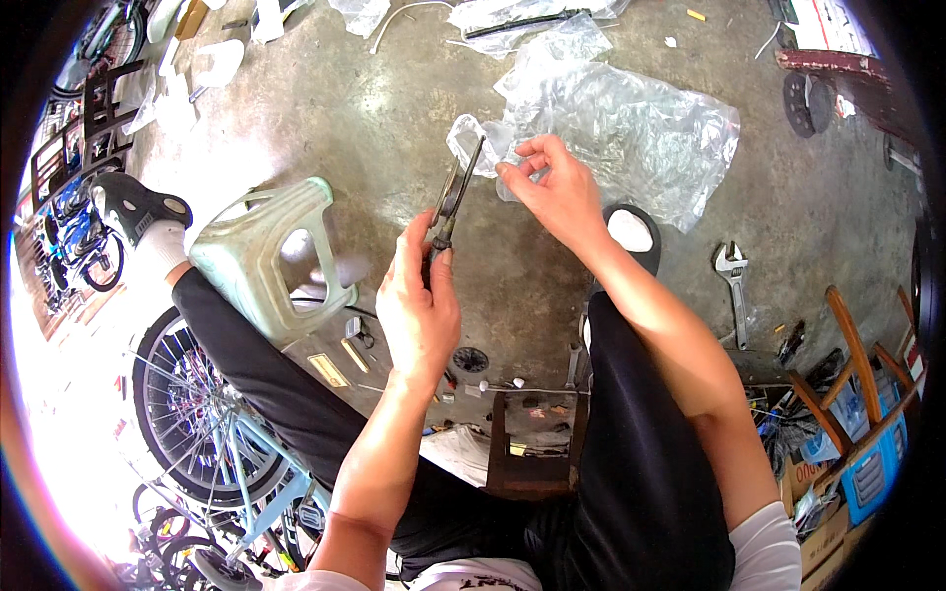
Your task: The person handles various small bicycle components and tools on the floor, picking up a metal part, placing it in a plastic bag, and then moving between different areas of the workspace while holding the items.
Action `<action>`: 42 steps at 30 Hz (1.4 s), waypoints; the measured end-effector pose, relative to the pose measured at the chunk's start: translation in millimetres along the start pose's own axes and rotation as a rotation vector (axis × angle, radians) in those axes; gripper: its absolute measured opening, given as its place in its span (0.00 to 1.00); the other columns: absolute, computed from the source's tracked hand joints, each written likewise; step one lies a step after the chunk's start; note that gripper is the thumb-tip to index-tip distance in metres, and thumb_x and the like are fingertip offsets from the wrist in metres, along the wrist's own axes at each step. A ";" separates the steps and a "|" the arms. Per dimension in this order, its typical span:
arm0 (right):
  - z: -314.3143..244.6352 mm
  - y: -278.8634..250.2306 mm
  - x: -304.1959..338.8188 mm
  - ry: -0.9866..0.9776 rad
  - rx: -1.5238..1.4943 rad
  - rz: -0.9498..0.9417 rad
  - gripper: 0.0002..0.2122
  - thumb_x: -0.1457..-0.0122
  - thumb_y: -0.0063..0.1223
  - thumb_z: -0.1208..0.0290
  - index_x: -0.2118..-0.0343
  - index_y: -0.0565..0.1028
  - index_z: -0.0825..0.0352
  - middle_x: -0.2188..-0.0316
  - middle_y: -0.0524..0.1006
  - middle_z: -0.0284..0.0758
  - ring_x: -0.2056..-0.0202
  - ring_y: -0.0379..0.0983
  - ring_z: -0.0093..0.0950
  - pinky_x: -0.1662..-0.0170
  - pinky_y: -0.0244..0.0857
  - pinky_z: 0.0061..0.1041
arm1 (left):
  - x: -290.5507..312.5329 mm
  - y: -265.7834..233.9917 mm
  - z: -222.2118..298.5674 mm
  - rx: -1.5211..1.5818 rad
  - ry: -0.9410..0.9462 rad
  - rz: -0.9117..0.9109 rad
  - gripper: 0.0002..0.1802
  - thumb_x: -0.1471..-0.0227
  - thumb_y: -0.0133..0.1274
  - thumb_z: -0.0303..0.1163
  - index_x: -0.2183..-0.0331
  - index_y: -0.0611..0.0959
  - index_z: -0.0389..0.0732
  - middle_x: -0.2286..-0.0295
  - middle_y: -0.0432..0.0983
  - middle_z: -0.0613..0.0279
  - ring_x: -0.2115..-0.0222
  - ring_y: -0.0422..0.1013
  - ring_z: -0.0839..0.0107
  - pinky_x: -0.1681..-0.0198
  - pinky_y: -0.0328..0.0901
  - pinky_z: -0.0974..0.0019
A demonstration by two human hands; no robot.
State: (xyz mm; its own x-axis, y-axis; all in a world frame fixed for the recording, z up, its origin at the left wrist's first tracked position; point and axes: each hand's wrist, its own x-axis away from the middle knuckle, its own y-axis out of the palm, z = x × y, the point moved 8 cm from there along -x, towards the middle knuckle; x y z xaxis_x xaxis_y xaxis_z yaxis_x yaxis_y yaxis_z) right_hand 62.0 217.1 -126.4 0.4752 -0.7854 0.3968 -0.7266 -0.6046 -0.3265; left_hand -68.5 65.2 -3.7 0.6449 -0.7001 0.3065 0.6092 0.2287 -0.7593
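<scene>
In the middle of the view, my left hand (421,320) is closed round the lower end of a slim, dark, two-armed metal part (450,207). Its two thin arms point up and away from me, a little apart. To the right of its tip is my right hand (557,187), thumb and fingers bent and apart, with nothing visible between them. Crumpled clear plastic (466,136) shows behind the part's tip, close to my right fingertips. Beyond that hand a large clear plastic bag (650,128) lies flat on the concrete floor.
A pale green plastic stool (271,261) lies tipped near my left leg. An adjustable wrench (733,291) rests on the floor at right. At left stands a light-blue bicycle (246,473); at right, a wooden frame (852,345) and a blue case (875,465).
</scene>
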 end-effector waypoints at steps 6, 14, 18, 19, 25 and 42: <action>-15.7 -3.1 1.6 -0.065 0.032 0.075 0.17 0.45 0.63 0.57 0.62 0.74 0.65 0.75 0.80 0.34 0.75 0.78 0.33 0.70 0.69 0.32 | 1.5 1.1 -4.2 0.040 -0.043 0.001 0.23 0.43 0.54 0.23 0.45 0.75 0.41 0.67 0.79 0.47 0.68 0.77 0.52 0.63 0.70 0.57; -13.2 6.9 -3.1 -0.083 0.004 0.085 0.10 0.44 0.61 0.64 0.69 0.77 0.66 0.75 0.82 0.37 0.72 0.80 0.35 0.68 0.71 0.33 | 12.3 -13.5 -0.6 0.097 -0.016 0.072 0.22 0.42 0.53 0.23 0.45 0.76 0.40 0.65 0.80 0.48 0.67 0.78 0.54 0.62 0.71 0.59; -9.3 10.2 -6.1 -0.003 -0.060 0.058 0.09 0.44 0.60 0.65 0.68 0.78 0.66 0.75 0.82 0.37 0.72 0.81 0.35 0.67 0.71 0.33 | 10.3 -7.3 -8.5 -0.023 0.112 0.185 0.21 0.42 0.53 0.19 0.46 0.77 0.38 0.66 0.82 0.55 0.68 0.77 0.73 0.62 0.71 0.68; -10.3 10.0 -6.9 0.017 -0.080 0.043 0.09 0.43 0.60 0.65 0.68 0.78 0.66 0.75 0.82 0.37 0.71 0.81 0.35 0.67 0.72 0.33 | 1.8 6.3 -16.2 -0.039 0.088 0.126 0.20 0.43 0.53 0.19 0.48 0.79 0.39 0.67 0.82 0.52 0.68 0.77 0.70 0.61 0.71 0.67; -5.1 12.9 -4.5 0.042 -0.124 0.048 0.09 0.43 0.59 0.66 0.69 0.77 0.67 0.75 0.82 0.38 0.73 0.80 0.34 0.68 0.71 0.31 | -7.9 11.2 -35.0 0.011 0.097 0.130 0.23 0.42 0.53 0.20 0.45 0.77 0.41 0.72 0.80 0.55 0.74 0.75 0.72 0.67 0.70 0.67; 25.4 -19.4 1.8 0.080 -0.329 0.099 0.08 0.39 0.59 0.69 0.67 0.76 0.69 0.80 0.75 0.31 0.78 0.69 0.19 0.71 0.65 0.24 | -45.3 29.0 -34.0 0.156 -0.070 0.019 0.22 0.41 0.52 0.23 0.44 0.76 0.42 0.71 0.81 0.58 0.73 0.76 0.75 0.67 0.70 0.70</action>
State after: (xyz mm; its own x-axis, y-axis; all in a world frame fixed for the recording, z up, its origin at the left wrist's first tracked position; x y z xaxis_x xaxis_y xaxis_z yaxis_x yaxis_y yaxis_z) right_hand 89.5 224.0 -141.2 0.3635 -0.8174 0.4470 -0.8945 -0.4403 -0.0777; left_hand -95.7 80.6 -59.1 0.6844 -0.6470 0.3362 0.6573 0.3478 -0.6686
